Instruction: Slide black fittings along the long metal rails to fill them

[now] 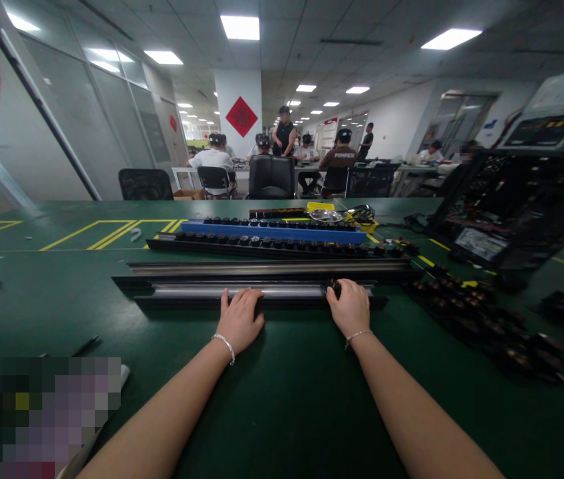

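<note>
**Listener:** What is the widest thing in front of you?

**Me:** A green work table (pixel 282 399) fills most of the view, marked with yellow lines toward the far side. Beyond it is an open office with ceiling lights, a white pillar bearing a red diamond sign (pixel 241 116), and several people seated or standing around desks well away from me.

**Listener:** And on the table?

**Me:** To my right stands a tilted dark panel (pixel 516 199) with rows of small parts. Below it lies a heap of small black pieces (pixel 486 319). Straight ahead, long strips lie side by side across the table: farthest a blue rail (pixel 272 231) topped with black knobs, then a black strip (pixel 272 247) carrying more knobs, then a bare metal rail (pixel 267 267), and nearest me a long black rail with a silver channel (pixel 282 291).

**Listener:** Where are your hands?

**Me:** Both rest on that nearest rail. My left hand (pixel 239 320) lies flat, fingers spread and relaxed across its front edge, holding nothing (a thin bracelet sits at the wrist). My right hand (pixel 349 309) is further along the rail, fingertips pinched on a small black knob (pixel 334 287) sitting in the channel.
</note>
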A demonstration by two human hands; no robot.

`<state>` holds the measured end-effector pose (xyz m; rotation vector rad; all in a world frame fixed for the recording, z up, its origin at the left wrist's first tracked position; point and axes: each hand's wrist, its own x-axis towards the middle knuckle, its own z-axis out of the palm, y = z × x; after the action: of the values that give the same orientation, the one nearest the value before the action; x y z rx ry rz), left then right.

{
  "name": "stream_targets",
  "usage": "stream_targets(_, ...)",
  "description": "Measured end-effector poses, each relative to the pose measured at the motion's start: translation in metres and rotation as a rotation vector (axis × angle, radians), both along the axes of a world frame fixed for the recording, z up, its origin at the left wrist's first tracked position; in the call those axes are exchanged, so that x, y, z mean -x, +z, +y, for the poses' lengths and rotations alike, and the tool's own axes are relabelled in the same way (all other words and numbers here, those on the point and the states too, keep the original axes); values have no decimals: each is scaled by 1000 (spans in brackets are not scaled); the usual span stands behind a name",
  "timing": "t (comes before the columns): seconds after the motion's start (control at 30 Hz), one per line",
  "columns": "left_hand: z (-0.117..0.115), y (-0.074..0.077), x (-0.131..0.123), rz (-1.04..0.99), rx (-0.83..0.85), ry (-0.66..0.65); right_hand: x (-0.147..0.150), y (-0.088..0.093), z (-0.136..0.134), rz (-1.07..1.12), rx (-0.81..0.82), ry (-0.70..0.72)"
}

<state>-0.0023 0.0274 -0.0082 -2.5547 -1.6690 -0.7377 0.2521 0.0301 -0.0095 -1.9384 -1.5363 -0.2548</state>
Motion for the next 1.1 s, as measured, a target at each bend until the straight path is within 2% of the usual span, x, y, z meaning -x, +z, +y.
stream_targets(1.1, 1, -1, 1, 10, 4, -5, -21, 1, -3, 46, 16, -128)
